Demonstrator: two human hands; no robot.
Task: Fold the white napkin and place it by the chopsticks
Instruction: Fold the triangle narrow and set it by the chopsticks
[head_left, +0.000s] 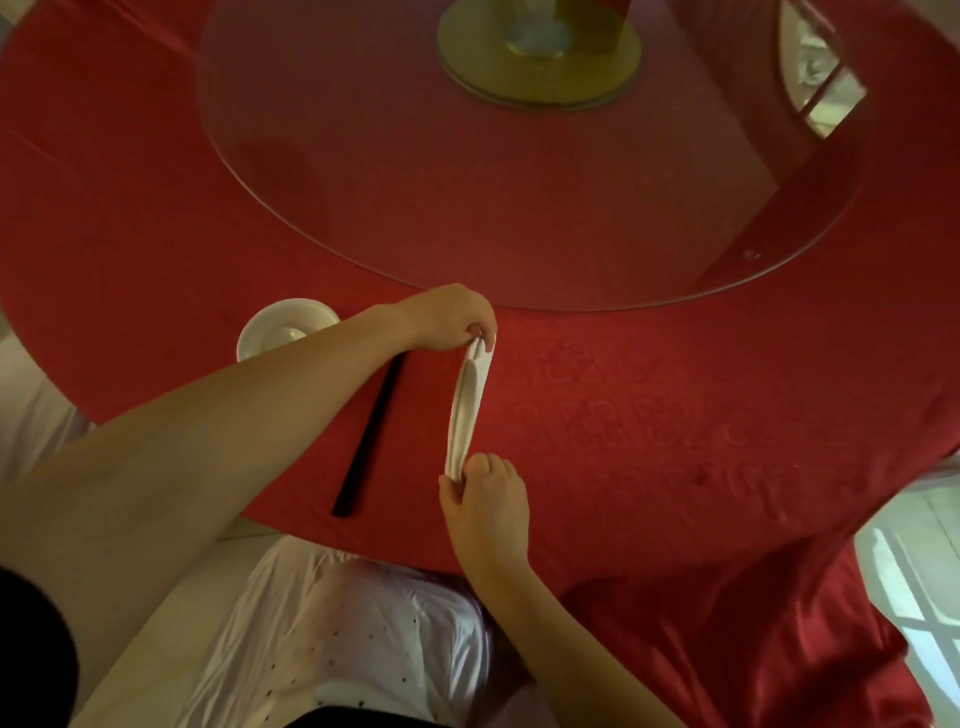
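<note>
Head view: a folded white cloth napkin (467, 410) is stretched into a narrow strip between two bare hands, above the round counter covered in a red patterned cloth (675, 415). The left hand (452, 317) has its fingers pinched together on the far end of the napkin, close to the edge of the round clear glass turntable (363, 182). The right hand (485, 506) has thumb and fingers closed on the near end, near the counter's front edge. The strip sags slightly between the two grips; whether it touches the cloth cannot be told. Just to the left of the napkin lies a pair of long black chopsticks (366, 447), flat on the cloth and running roughly parallel to it, partly crossed by the left forearm. Beyond the chopsticks' far end sits a small white ceramic bowl (280, 325).
</note>
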